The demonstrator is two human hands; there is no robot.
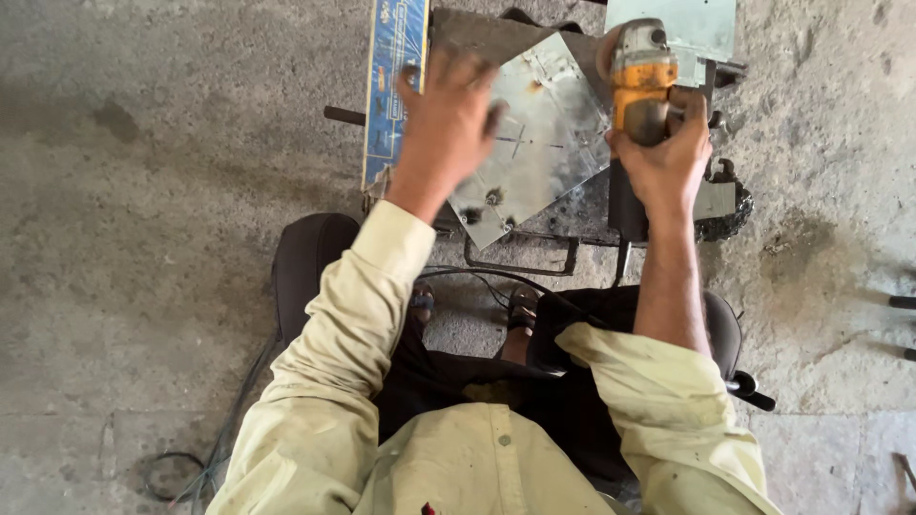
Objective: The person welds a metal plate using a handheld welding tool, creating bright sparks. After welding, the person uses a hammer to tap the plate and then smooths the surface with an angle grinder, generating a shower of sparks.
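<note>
**Grinder at steel plate, both hands engaged**

Left hand (447,119): fingers spread, palm down, pressed flat on the plate's left part; slightly blurred.

Right hand (665,153): closed around the body of the grinder, gripping it from below.

Grinder (641,81): yellow and grey, held over the plate's right edge; disc not clearly seen.

Plate (544,133): bright sheet steel, tilted cornerwise, scribed lines and small holes on its face, lying on a low dark metal frame (520,256) between the hands.

Blue strip (393,86): long, printed, just left of the left hand.

Cable (496,281): black, running across the concrete floor (143,238) near the feet.

Sleeves: pale yellow, rolled up.
</note>
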